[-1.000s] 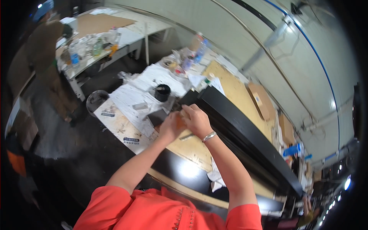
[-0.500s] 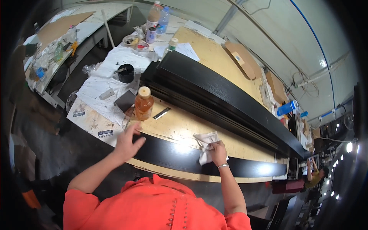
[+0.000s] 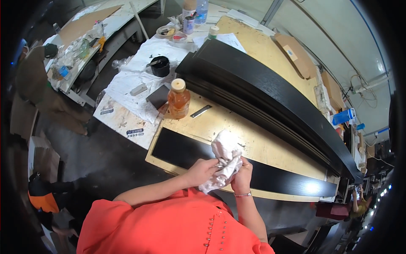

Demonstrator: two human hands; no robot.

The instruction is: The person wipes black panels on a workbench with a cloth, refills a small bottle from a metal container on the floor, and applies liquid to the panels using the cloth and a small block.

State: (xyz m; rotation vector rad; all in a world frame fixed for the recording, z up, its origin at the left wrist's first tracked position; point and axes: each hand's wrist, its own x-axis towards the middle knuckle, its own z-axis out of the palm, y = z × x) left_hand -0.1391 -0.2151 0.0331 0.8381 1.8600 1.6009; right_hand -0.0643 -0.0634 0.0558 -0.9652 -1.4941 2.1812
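Note:
A crumpled white cloth (image 3: 224,163) is bunched between my two hands, above the near edge of the table. My left hand (image 3: 203,171) grips it from the left, fingers closed. On the other side my right hand (image 3: 242,175) also holds it, a bracelet at the wrist. Beneath the cloth lies a long flat black board (image 3: 182,148), its middle hidden by cloth and hands. Farther back stands a bottle of amber liquid (image 3: 179,101) with a cream cap, and beside it a small flat dark metal strip (image 3: 201,111) rests on the tabletop.
Long black profiled pieces (image 3: 262,89) lie across the table behind the board. A black cup (image 3: 160,67), a grey block (image 3: 138,89) and a dark square pad (image 3: 158,97) sit on white sheeting at left. A person (image 3: 46,89) stands by the far-left bench.
My left hand has come from the board's left end to the cloth and taken hold of it. The cloth has lifted off the board, now bunched in both hands. The view has shifted.

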